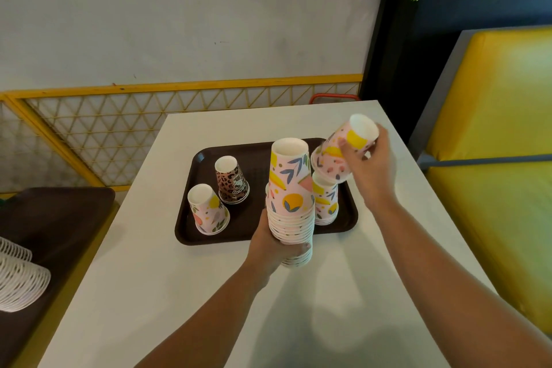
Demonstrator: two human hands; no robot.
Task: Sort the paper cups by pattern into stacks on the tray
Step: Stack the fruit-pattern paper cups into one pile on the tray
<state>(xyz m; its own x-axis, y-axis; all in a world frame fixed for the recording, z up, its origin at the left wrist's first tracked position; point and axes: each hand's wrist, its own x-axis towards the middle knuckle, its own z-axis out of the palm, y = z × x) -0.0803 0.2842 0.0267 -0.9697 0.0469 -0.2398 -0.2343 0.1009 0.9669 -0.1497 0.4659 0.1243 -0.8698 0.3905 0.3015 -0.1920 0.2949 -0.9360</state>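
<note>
Head view: sort is mid-way. Left hand [270, 243] grips the tall mixed stack [291, 203] at the tray's [191, 224] near edge. Right hand [366, 158], fingers curled round one pink cup [343, 149], hovers over the pink stack [325, 200] on the tray. Leopard cup [232, 182] and fruit cup [207, 209] stand alone on the tray; most cups are unsorted.
</note>
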